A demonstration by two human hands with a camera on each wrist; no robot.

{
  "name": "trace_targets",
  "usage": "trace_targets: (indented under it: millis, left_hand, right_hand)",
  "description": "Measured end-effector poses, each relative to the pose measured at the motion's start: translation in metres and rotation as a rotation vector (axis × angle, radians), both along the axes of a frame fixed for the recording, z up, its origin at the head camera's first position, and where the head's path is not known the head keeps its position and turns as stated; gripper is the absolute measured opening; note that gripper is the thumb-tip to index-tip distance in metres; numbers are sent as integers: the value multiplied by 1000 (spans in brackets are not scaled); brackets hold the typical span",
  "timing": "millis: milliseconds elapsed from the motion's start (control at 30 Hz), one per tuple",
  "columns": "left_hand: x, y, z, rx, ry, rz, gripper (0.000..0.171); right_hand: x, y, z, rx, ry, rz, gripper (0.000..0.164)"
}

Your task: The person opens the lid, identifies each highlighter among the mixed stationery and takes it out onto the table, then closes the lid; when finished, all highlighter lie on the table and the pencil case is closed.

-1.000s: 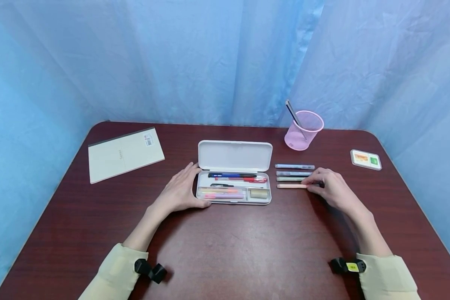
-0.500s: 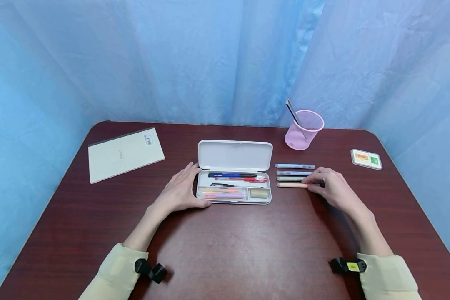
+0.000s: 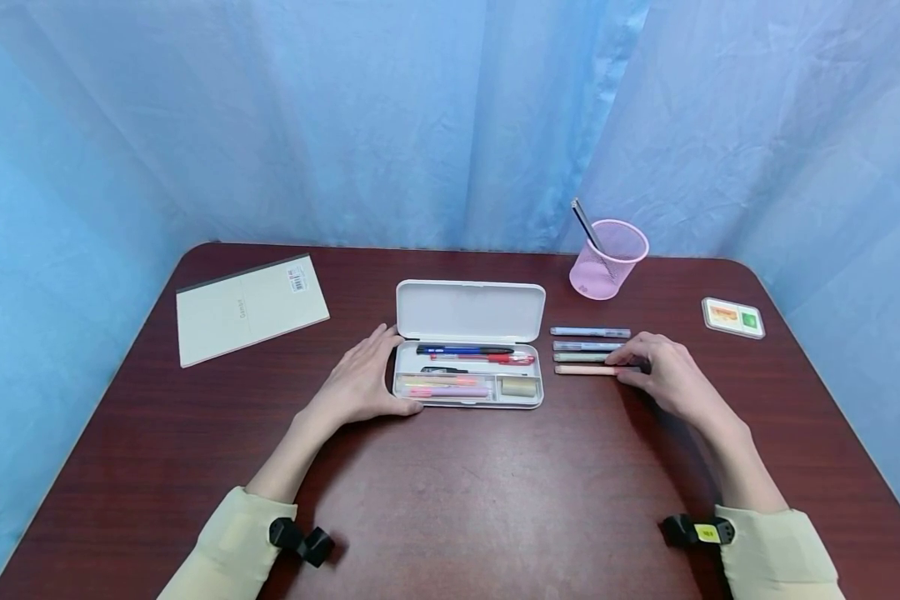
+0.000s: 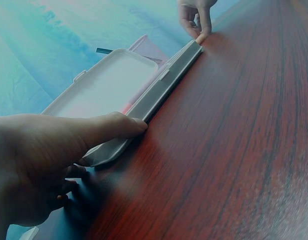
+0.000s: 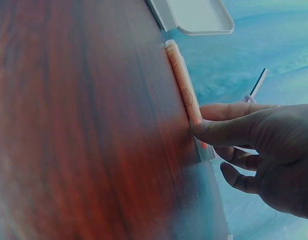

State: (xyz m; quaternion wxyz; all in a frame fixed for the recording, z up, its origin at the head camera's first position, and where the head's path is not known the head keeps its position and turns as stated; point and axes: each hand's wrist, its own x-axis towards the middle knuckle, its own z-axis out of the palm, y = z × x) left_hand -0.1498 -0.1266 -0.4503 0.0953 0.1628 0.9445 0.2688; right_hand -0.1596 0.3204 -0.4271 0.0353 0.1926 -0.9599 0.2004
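Pinched off-centre by our right hand (image 3: 667,379), the slim peach plastic pen (image 3: 585,370) might swing its free left end into the slim grey-green pen (image 3: 579,358) just beyond, while our left hand (image 3: 358,379) grips the open white rectangular case (image 3: 471,310) leftward.

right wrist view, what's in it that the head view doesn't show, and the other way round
Only right wrist: the print on the peach pen, readable as markings but not as words.

Only head: the notebook, the left hand, and what lies inside the white case, such as the blue pen and beige block.

Both: the right hand pinching the peach pen, part of the white case, and the dark pen leaning in the cup.
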Motion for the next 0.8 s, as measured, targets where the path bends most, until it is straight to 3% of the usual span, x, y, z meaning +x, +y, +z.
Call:
trace_targets:
  millis: [300, 500, 667, 800]
  left_hand:
    - [1, 0, 2, -5, 5, -1, 98]
    - [1, 2, 2, -7, -1, -4, 98]
    - [2, 2, 3, -10, -9, 3, 99]
    - [2, 1, 4, -11, -7, 10, 99]
  right_hand:
    - [0, 2, 0, -4, 20, 8, 24]
    - [2, -3, -1, -49, 87, 8, 24]
    - [3, -27, 1, -156, 130, 42, 28]
    - [5, -59, 4, -225, 97, 105, 39]
